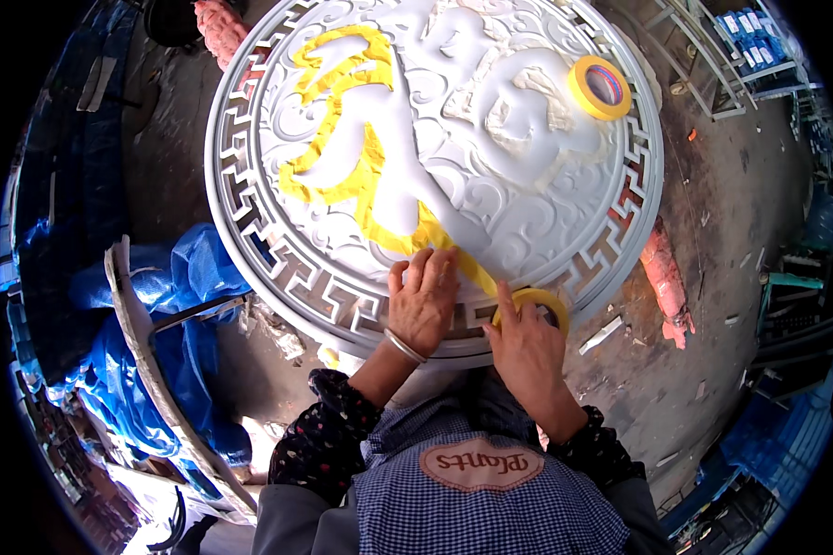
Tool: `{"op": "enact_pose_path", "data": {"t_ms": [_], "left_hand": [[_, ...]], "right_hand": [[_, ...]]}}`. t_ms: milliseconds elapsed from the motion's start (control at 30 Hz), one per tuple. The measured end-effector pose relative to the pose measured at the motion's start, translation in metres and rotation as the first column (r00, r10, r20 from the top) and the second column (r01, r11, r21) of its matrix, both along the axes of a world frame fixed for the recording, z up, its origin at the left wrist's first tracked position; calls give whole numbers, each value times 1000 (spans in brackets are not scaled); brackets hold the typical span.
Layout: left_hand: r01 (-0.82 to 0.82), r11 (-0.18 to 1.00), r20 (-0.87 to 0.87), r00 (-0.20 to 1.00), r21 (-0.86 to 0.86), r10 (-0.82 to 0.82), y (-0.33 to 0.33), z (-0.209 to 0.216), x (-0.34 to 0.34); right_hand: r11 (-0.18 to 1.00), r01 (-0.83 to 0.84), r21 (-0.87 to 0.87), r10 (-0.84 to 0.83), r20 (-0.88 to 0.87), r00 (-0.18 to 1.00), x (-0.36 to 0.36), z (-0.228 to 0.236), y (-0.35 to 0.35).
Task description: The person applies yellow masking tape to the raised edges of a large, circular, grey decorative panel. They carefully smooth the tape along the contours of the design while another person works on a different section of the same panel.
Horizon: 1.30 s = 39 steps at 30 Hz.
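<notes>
Yellow, crinkled tape [393,240] edges a smooth raised shape [400,202] on the white disc [520,242]. Left hand [424,303] bunches at it, pinch unclear; right hand [531,359] grips the roll [554,302].

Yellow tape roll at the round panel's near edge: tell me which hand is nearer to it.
Right. The right hand is on the yellow tape roll; the left hand is apart from it, to its left, by the yellow tape strip on the round panel.
</notes>
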State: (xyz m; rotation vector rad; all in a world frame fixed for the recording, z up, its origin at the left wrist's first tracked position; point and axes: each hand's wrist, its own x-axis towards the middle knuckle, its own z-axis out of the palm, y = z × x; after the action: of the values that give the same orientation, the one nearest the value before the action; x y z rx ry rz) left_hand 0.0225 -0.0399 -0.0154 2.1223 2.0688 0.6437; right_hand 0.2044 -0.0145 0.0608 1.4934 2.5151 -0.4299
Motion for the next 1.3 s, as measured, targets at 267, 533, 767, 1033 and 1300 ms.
{"op": "enact_pose_path", "data": {"t_ms": [267,533,767,1033,1300], "left_hand": [[-7,1000,40,999,22,6,7,-1,-17],[-68,996,187,981,62,55,14,0,-17],[-221,968,217,957,119,192,34,-8,-9],[-328,943,270,914,51,303,45,-9,-3],[-346,938,234,911,-16,340,49,-9,-2]], "right_hand": [[979,68,190,-30,-196,980,-12,-1,22],[972,185,146,-110,-416,903,-42,-55,48],[954,206,216,-83,-473,877,-47,-64,49],[950,270,157,-159,-502,850,-50,-69,45],[978,78,195,50,-574,817,-46,-78,51]]}}
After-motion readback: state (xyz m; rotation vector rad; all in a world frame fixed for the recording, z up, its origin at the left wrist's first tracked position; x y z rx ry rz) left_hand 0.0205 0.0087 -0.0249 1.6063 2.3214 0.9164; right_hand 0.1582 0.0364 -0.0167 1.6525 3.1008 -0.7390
